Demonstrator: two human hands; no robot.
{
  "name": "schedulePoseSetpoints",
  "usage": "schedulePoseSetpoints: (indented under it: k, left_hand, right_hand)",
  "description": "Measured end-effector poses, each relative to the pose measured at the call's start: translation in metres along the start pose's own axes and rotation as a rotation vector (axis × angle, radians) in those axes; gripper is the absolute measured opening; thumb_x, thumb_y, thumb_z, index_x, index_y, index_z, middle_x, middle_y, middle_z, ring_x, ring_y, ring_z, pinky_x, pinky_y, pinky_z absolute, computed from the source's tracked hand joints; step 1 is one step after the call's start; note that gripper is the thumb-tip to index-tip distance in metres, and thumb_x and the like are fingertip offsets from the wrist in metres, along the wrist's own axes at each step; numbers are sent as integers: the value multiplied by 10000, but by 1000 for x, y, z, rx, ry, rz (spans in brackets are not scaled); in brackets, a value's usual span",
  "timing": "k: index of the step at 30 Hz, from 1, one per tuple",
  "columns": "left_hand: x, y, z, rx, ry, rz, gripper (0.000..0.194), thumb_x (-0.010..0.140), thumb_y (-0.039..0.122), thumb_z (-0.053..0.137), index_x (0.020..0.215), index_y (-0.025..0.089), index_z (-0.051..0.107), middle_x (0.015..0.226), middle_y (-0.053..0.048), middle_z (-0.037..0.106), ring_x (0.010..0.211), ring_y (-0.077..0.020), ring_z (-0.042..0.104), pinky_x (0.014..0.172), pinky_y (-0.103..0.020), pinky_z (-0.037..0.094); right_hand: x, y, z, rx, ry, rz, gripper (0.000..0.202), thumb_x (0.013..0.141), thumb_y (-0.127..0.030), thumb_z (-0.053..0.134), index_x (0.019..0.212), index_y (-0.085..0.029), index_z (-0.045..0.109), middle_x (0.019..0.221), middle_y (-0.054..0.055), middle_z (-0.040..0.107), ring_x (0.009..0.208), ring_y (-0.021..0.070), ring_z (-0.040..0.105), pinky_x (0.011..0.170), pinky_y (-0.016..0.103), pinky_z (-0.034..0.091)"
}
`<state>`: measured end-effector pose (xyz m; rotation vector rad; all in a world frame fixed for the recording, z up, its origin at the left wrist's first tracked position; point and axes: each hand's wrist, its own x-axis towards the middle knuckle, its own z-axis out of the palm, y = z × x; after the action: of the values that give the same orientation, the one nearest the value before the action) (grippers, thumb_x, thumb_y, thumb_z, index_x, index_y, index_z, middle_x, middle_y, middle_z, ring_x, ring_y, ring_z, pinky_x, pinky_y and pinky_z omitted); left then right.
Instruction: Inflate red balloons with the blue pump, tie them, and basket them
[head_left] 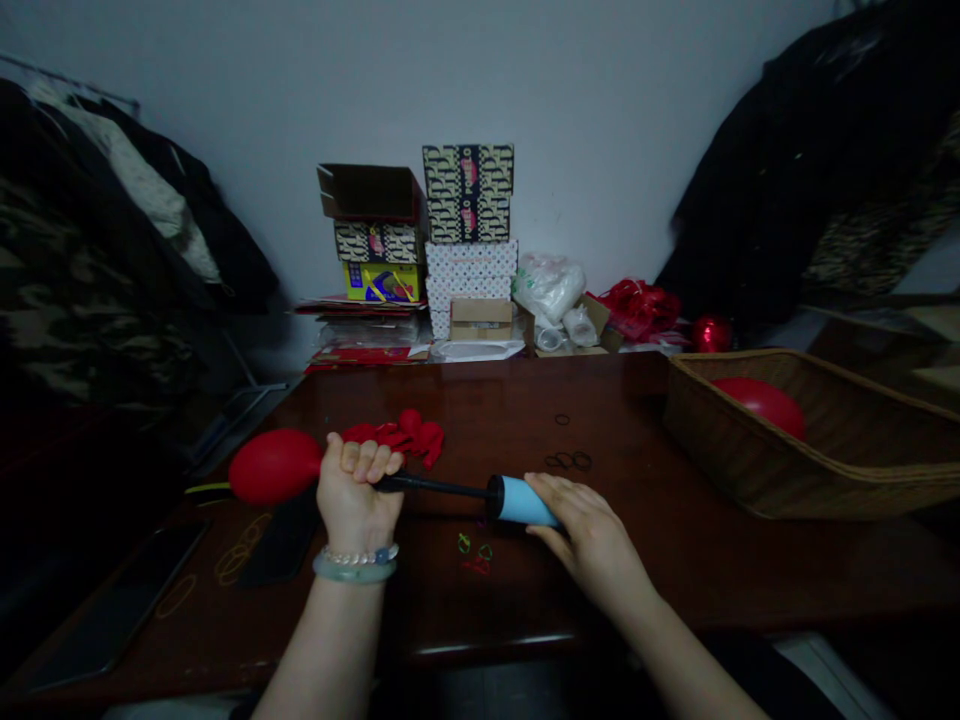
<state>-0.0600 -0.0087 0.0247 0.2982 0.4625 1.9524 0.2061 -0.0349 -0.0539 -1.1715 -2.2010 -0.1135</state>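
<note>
My left hand [361, 490], with a beaded bracelet and a green bangle at its wrist, is closed around the neck of a partly inflated red balloon [274, 467] and the black end of a balloon pump [519, 500]. My right hand [581, 525] grips the pump's light blue barrel from the other side. Between the two hands a black rod shows, running out of the barrel. Behind my left hand lies a heap of limp red balloons [429, 440]. Small coloured rubber bands [480, 555] lie on the table below the pump.
A wicker basket [739, 490] with an inflated red balloon [761, 403] stands at the right. Black bands [574, 461] and tan rubber bands [238, 550] lie on the brown table [637, 570]. A dark tablet [124, 605] is at left. Stacked boxes [471, 270] stand along the wall.
</note>
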Motion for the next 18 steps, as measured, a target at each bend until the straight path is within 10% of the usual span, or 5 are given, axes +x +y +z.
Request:
schedulePoseSetpoints:
  k: [18]
  left_hand:
    - [-16, -35, 5, -22, -9, -87, 512, 945, 303, 478, 529, 187, 204, 395, 74, 241, 335, -54, 284, 408, -211, 293]
  right_hand:
    - [-5, -18, 6, -24, 69, 5, 496, 874, -215, 619, 1354, -184, 497, 1278, 96, 639, 1150, 269, 607, 977, 464, 485]
